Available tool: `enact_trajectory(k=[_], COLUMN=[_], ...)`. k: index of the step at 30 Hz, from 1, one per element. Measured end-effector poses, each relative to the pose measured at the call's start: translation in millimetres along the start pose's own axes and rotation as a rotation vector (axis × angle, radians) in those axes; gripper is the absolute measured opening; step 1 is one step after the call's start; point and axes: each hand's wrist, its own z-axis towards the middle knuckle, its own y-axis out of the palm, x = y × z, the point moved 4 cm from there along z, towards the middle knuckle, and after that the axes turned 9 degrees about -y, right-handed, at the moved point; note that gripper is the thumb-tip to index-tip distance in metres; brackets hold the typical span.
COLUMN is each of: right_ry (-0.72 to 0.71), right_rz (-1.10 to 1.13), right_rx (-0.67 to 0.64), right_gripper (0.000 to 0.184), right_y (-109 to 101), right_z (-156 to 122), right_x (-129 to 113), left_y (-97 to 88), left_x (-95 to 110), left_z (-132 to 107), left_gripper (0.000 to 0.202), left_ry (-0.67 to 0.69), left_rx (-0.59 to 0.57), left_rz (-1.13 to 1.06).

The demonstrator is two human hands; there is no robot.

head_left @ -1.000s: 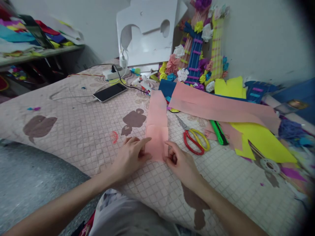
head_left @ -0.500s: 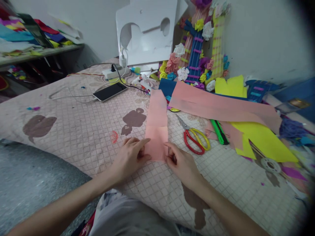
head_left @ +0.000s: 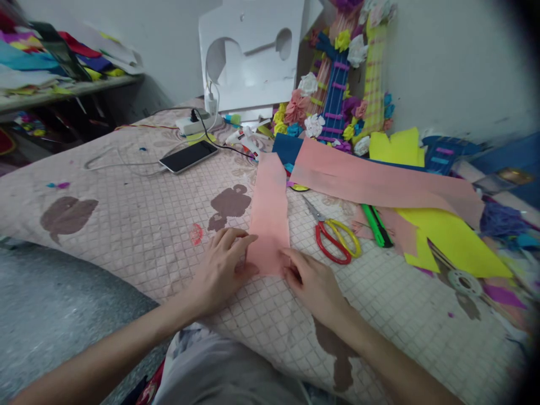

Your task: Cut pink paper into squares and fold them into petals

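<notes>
A long pink paper strip (head_left: 270,208) lies on the quilted cover (head_left: 139,225) and runs away from me. Both hands sit at its near end. My left hand (head_left: 221,270) presses the strip's left edge, index finger stretched over the paper and thumb tucked at the edge. My right hand (head_left: 314,284) pinches the near right corner with curled fingers. Red and yellow scissors (head_left: 335,239) lie just right of the strip, a hand's width from my right hand.
A green cutter (head_left: 377,225), a large pink sheet (head_left: 371,183) and yellow paper (head_left: 447,236) lie to the right. Behind are a phone (head_left: 188,156) on a cable, a glue gun (head_left: 244,138), a power strip (head_left: 192,125), a paper-flower decoration (head_left: 333,95) and white foam (head_left: 251,50).
The crease across the strip's near end no longer shows; the end now looks flat. Both hands have edged slightly up along the strip and stay on it.
</notes>
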Motion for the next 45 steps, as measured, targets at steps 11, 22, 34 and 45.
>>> enact_trajectory(k=[11,22,34,45], right_ry=[-0.028,-0.348,-0.394,-0.281], right_rz=[0.062,-0.061,-0.166,-0.132], right_rx=[-0.008,0.035,-0.242,-0.099], right_gripper=[0.032,0.035,0.059,0.060], right_y=[-1.5,-12.4,3.5,-14.9], right_z=[0.4,-12.3,-37.8,-64.2], right_x=[3.1,-26.2,-21.3,-2.1], left_y=[6.5,11.8,1.7,-23.5], left_x=[13.7,15.3,5.2,-23.7], left_z=[-11.5,-29.9,-38.5,-57.0], left_gripper=[0.050,0.051,0.067,0.061], left_ry=[0.449,0.413,0.381,0.305], left_rx=[-0.328,-0.311,-0.406,-0.331], left_rz=[0.036,0.121,0.102,0.105])
